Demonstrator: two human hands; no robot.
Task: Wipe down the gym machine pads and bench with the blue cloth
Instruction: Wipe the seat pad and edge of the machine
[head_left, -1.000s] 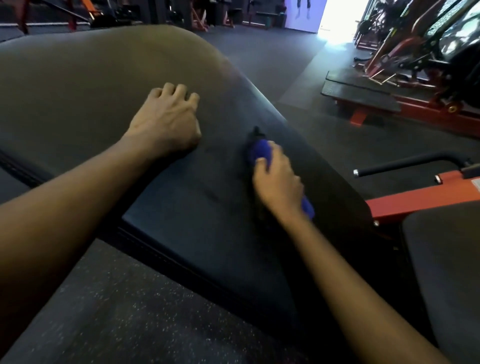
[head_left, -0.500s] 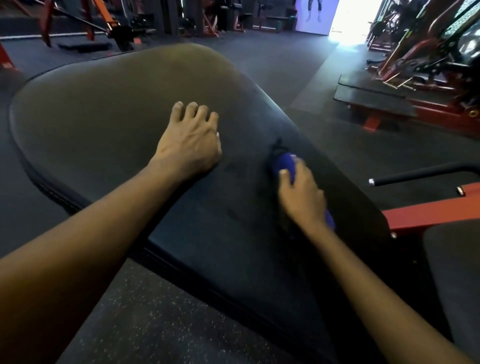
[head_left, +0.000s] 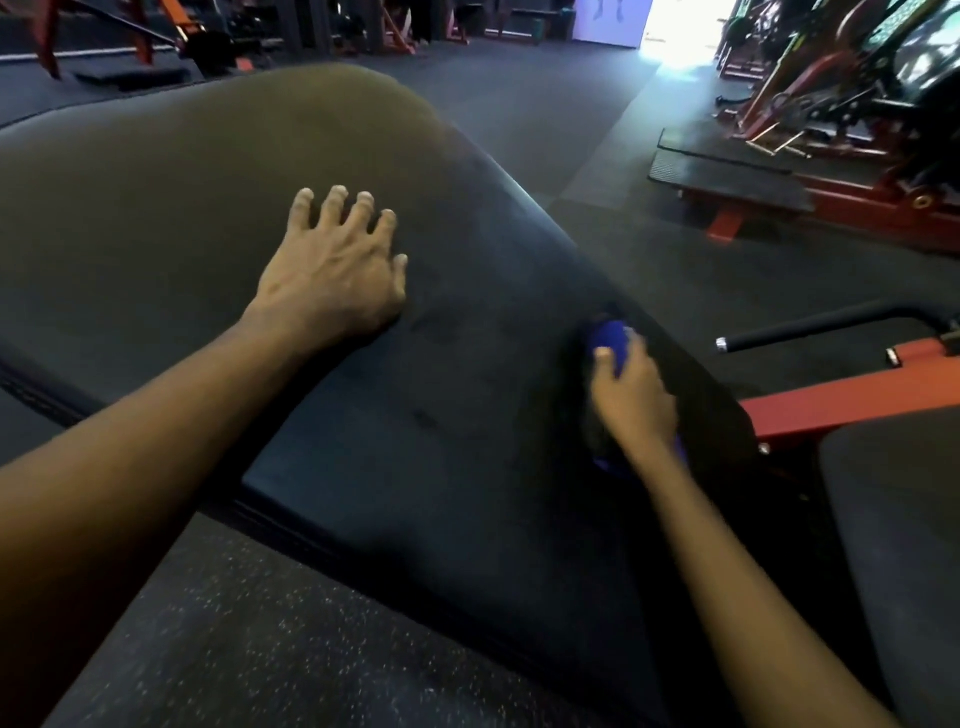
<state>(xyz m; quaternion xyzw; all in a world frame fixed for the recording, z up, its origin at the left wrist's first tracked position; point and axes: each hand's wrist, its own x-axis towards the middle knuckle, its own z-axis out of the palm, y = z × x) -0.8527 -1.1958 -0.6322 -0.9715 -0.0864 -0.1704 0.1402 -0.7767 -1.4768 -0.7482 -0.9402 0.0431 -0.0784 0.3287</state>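
Note:
A large dark padded bench (head_left: 218, 171) fills the middle of the head view. My left hand (head_left: 332, 275) rests flat on its top, fingers spread, holding nothing. My right hand (head_left: 631, 395) is closed on the blue cloth (head_left: 610, 340) and presses it against the pad's right edge. Blue fabric sticks out past my fingertips and a little below my wrist; the rest is hidden under the hand.
A red machine frame (head_left: 841, 395) with a black handle bar (head_left: 810, 325) stands just right of the bench. Another dark pad (head_left: 904, 525) sits at the lower right. Red machines (head_left: 857, 130) line the far right. Speckled rubber floor (head_left: 249, 634) lies below.
My left hand has opened from a curled shape to spread fingers flat on the pad. My right hand with the cloth has shifted slightly along the pad's right edge. The view has tilted up.

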